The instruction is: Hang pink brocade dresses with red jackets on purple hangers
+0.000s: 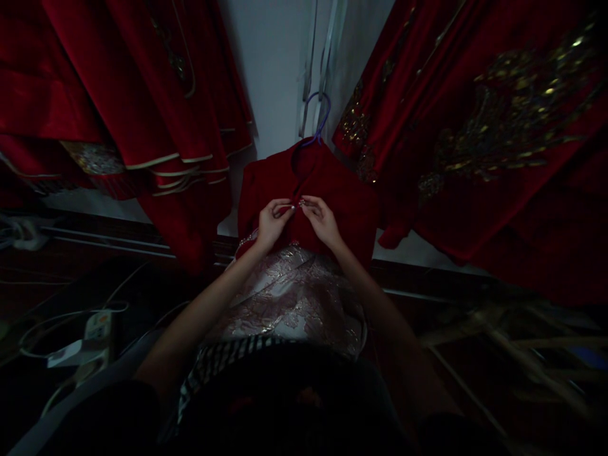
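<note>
Forearms are stretched forward from the dark lap toward a red jacket point(308, 190) hung on a purple hanger point(319, 117). Fingers point(286, 205) of the left hand point(272, 223) and of the right hand point(322, 220) are pinched together on the jacket's front closure, just below the collar, where a small fastening seems to be gripped. Fastening of the front is judged to be the step in hand; a fine, steady two-handed pinch is called for next. Below, a pale brocade skirt point(289, 304) is draped. Red embroidered garments point(498, 139) are hung on both sides.
</note>
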`<state>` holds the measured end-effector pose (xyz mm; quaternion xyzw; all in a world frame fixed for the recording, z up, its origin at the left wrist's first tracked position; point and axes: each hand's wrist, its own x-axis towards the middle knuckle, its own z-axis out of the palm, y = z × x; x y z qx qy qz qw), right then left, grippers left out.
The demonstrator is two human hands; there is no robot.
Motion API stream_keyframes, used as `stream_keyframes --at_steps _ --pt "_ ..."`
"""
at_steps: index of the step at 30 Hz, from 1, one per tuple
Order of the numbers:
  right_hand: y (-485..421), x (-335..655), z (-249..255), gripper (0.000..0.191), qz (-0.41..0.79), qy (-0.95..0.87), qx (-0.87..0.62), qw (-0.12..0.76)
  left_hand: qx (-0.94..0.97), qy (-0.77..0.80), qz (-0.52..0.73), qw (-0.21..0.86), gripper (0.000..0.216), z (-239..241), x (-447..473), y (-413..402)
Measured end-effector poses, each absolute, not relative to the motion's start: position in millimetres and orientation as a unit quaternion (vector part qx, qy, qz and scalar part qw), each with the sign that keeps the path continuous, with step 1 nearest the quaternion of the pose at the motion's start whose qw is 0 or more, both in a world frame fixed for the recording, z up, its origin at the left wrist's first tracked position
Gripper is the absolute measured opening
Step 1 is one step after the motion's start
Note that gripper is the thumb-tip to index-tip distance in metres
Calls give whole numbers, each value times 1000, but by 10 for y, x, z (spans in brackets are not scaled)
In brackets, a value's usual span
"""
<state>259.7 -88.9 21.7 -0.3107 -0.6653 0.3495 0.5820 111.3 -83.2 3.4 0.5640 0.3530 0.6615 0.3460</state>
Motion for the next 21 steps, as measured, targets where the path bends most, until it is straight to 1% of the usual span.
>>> stream_keyframes --at_steps 3,5,13,18,21 --pt "-874 2595 186 33 335 -667 -313 587 541 355 661 379 26 41 1120 -876" --pt "-870 2597 180 30 327 -668 -320 587 556 352 655 372 26 78 1100 -887" --pt "-902 2570 228 26 284 -657 -335 613 679 373 577 258 19 183 987 -883" --pt "-955 2580 255 26 224 -656 -368 619 749 353 507 241 23 302 969 -930" --pt "-998 2599 267 26 195 -657 -374 625 783 361 468 191 23 403 961 -945"
